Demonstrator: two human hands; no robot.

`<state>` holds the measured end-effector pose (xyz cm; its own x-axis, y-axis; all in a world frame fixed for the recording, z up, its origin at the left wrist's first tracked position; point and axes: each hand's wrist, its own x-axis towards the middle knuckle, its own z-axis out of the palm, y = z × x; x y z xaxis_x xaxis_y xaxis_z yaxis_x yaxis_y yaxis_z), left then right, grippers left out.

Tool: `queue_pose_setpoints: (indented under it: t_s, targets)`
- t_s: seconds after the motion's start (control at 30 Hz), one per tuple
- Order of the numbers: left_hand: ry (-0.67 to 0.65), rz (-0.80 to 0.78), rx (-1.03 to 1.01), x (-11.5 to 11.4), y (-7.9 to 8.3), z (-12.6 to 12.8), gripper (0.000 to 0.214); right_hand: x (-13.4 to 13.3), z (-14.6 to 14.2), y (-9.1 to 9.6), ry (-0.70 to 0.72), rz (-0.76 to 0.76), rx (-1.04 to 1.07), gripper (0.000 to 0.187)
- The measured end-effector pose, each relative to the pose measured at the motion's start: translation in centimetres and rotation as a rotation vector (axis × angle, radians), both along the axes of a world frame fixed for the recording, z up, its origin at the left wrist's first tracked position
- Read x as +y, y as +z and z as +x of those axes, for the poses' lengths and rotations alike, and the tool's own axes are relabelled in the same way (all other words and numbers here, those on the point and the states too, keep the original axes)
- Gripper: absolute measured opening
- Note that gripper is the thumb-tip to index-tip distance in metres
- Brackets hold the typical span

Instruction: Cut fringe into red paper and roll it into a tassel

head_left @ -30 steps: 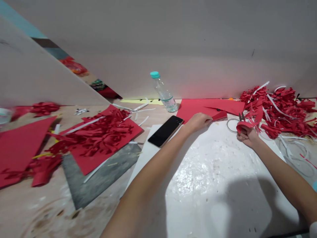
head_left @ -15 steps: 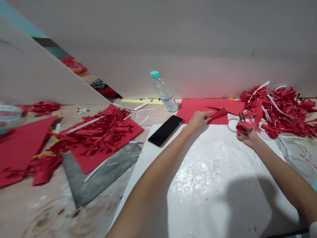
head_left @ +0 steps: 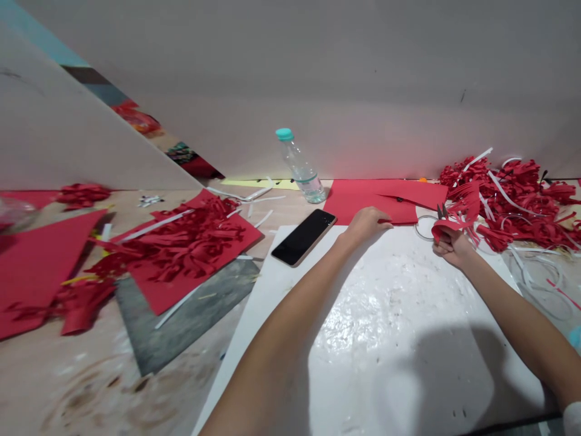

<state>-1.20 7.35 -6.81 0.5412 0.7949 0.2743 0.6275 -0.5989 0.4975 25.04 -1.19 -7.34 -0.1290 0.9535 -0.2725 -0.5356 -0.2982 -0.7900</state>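
My left hand (head_left: 367, 221) reaches across the white board (head_left: 385, 327) and pinches the near edge of a red paper sheet (head_left: 363, 198) lying at the back by the wall. My right hand (head_left: 451, 245) is closed round small scissors (head_left: 441, 212) together with a red fringed paper piece (head_left: 458, 213), held just above the board's far right corner. A loop of white strip (head_left: 424, 229) lies between the two hands.
A black phone (head_left: 303, 238) lies on the board's far left corner, a clear bottle with a teal cap (head_left: 299, 166) behind it. Heaps of red fringed paper (head_left: 521, 203) fill the right; more cut red paper (head_left: 190, 242) and sheets (head_left: 36, 260) cover the left.
My left hand lifted a corner of the red sheet half a second ago; now the sheet lies flatter and the hand grips its edge. The right hand has barely moved.
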Motion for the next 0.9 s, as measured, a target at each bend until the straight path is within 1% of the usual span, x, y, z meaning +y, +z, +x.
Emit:
queue_pose_setpoints:
  t_s: [0.13, 0.3, 0.4, 0.43, 0.47, 0.5, 0.53, 0.57, 0.6, 0.67, 0.73, 0.8, 0.9]
  targets:
    - [-0.004, -0.079, -0.102, 0.1, -0.2, 0.1, 0.023, 0.0, -0.1, 0.3, -0.008, 0.016, -0.026, 0.045]
    - [0.069, -0.139, -0.201, -0.3, -0.4, 0.3, 0.028, 0.3, -0.5, 0.5, -0.029, 0.062, -0.114, 0.044]
    - [0.114, -0.142, -0.249, -1.6, 0.3, 0.7, 0.030, 1.5, -1.2, 0.9, -0.056, 0.110, -0.203, 0.041]
    - [0.117, -0.180, -0.322, -2.2, 0.8, 0.9, 0.031, 2.1, -1.6, 1.1, -0.067, 0.131, -0.240, 0.040]
    - [0.087, -0.231, -0.402, -2.8, 1.3, 1.1, 0.040, 2.7, -2.1, 1.3, -0.076, 0.153, -0.281, 0.039]
    - [0.024, -0.289, -0.458, -3.4, 1.8, 1.4, 0.056, 3.3, -2.7, 1.6, -0.083, 0.177, -0.324, 0.036]
    - [-0.034, -0.346, -0.492, -3.9, 2.3, 1.6, 0.072, 3.9, -3.3, 1.9, -0.087, 0.205, -0.368, 0.030]
    - [-0.070, -0.376, -0.497, -4.4, 2.7, 1.9, 0.080, 4.4, -3.9, 2.1, -0.080, 0.234, -0.408, 0.024]
    - [-0.041, -0.359, -0.521, -4.8, 3.0, 2.1, 0.079, 4.8, -4.5, 2.3, -0.075, 0.262, -0.449, 0.020]
    - [0.089, -0.336, -0.611, -5.2, 3.2, 2.4, 0.058, 5.1, -5.5, 2.5, -0.073, 0.324, -0.577, 0.013]
    - [0.204, -0.338, -0.703, -5.2, 2.9, 2.3, 0.036, 5.0, -6.1, 2.4, -0.068, 0.328, -0.653, 0.012]
    - [0.260, -0.362, -0.752, -5.0, 2.4, 2.1, 0.025, 4.5, -6.7, 2.1, -0.060, 0.322, -0.698, 0.012]
    - [0.269, -0.422, -0.725, -4.7, 2.0, 1.6, 0.018, 4.0, -7.5, 1.5, -0.032, 0.332, -0.722, 0.013]
